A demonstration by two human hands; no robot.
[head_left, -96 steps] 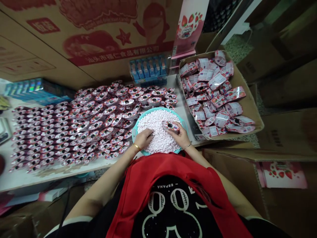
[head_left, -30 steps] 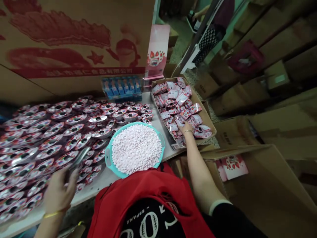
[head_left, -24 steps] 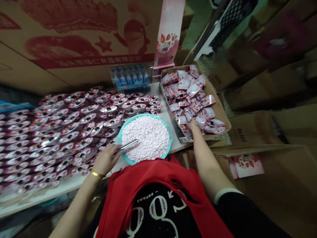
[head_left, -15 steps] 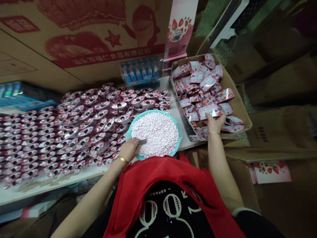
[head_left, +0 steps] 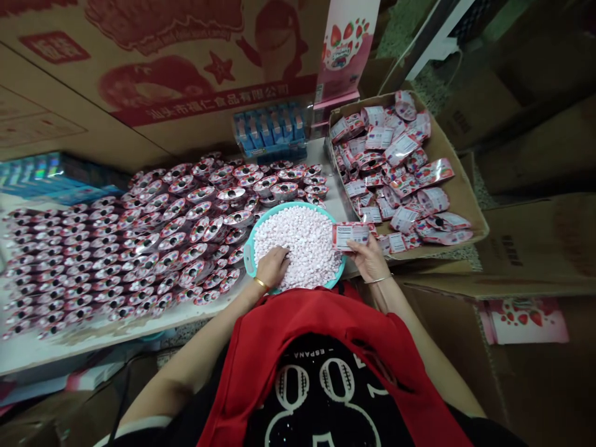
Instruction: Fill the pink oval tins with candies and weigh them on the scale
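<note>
My left hand [head_left: 272, 267] is closed low over the white candies [head_left: 302, 242] in the turquoise basin [head_left: 248, 253]. Half a second ago a small grey metal scoop showed in its fingers; its head is now hidden by the hand and candies. Between the thumb and fingers of my right hand [head_left: 370, 257] is a pink strawberry-printed candy pouch [head_left: 350, 236], held level above the basin's right rim. The pouch's printed label faces up, and its right end is partly covered by my fingers.
A cardboard tray [head_left: 459, 186] of loose printed pouches [head_left: 400, 149] stands at right. Rows of upright pouches with open tops [head_left: 144, 242] cover the table's left side. Blue boxes [head_left: 270, 130] stand behind, against large cartons [head_left: 162, 87].
My right hand has moved left from the tray to the basin's edge, bringing a pouch with it. My left hand has shifted slightly over the candies, and the scoop has gone out of sight.
</note>
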